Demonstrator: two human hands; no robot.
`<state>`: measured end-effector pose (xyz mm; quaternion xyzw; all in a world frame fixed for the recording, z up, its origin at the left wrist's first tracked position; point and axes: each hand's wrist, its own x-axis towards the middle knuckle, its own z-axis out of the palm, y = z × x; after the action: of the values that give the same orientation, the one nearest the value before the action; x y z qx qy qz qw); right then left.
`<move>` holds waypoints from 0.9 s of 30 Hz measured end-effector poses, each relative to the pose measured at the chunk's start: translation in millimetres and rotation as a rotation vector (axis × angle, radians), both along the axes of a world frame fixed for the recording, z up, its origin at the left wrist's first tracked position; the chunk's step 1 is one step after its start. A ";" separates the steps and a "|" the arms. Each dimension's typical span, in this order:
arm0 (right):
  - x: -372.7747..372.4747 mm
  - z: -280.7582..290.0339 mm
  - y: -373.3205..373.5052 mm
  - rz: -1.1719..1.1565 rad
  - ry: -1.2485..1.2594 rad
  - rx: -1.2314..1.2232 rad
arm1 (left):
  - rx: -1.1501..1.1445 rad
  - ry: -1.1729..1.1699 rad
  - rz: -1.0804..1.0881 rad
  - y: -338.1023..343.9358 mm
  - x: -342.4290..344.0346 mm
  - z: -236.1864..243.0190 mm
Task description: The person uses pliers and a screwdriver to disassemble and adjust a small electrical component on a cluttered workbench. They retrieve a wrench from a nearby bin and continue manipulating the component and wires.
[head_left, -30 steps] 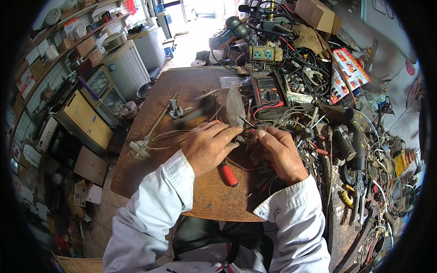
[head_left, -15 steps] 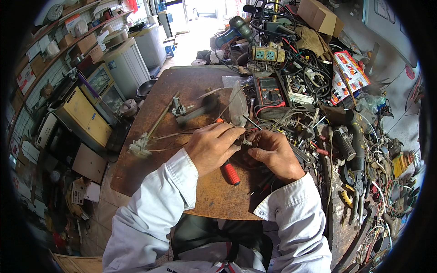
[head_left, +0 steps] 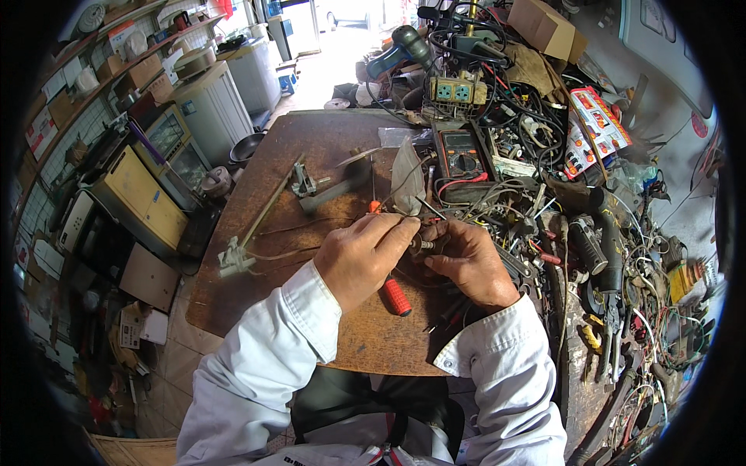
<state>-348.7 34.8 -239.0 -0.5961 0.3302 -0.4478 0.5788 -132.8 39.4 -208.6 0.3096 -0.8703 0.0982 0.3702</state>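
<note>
Above the wooden bench top (head_left: 342,342), my two hands are close together, fingertips nearly meeting. My left hand (head_left: 362,250) is closed, thumb and fingers pinched together; what they hold is hidden behind them. My right hand (head_left: 475,262) pinches a small metal part (head_left: 422,245), whose exact kind is too small to make out. Beneath the hands lies a screwdriver with a red handle (head_left: 397,298). Thin brown wires (head_left: 284,255) run from near my left hand to a pale plastic piece (head_left: 231,259). A translucent plastic sheet or bag (head_left: 407,177) stands just beyond my fingers.
Past the hands lies a multimeter (head_left: 460,154) with a red lead. A hammer-like tool (head_left: 334,194) and a small metal bracket (head_left: 302,180) rest at the left. Cables, pliers (head_left: 614,342) and parts crowd the right side. A blue-grey heat gun or drill (head_left: 400,54) sits at the back.
My left hand has shifted slightly, its fingers drawn closer together. The wires at the left and the pale plastic piece have moved a little. My right hand stays nearly in place.
</note>
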 end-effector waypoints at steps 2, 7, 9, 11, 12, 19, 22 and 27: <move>0.2 0.1 0.2 0.001 -0.016 0.011 | -0.006 0.008 -0.005 -0.6 -0.2 -1.6; 0.4 -0.4 -0.2 -0.010 0.012 -0.019 | -0.002 0.033 -0.013 -3.4 0.3 -4.8; 0.1 -2.0 -0.6 -0.018 0.025 -0.020 | -0.008 0.042 -0.013 -3.2 0.0 -4.2; 0.0 -3.0 -0.2 -0.024 0.004 0.005 | -0.011 0.044 -0.011 -3.5 -0.6 -3.2; -0.8 -3.2 -0.3 -0.022 0.013 -0.002 | -0.011 0.043 -0.008 -3.9 -0.7 -3.4; -0.6 -0.2 2.8 -0.058 0.013 -0.009 | 0.010 0.054 -0.006 -4.7 -1.3 1.1; -0.8 4.6 5.6 -0.049 0.004 -0.009 | 0.015 0.054 0.005 -7.1 -2.0 0.2; 3.2 7.5 6.6 -0.050 -0.028 -0.010 | 0.086 0.068 0.012 -13.2 4.3 -7.5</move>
<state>-345.5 41.4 -231.6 -0.5841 0.3347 -0.4722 0.5691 -128.5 26.2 -216.0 0.3336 -0.8587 0.0523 0.3855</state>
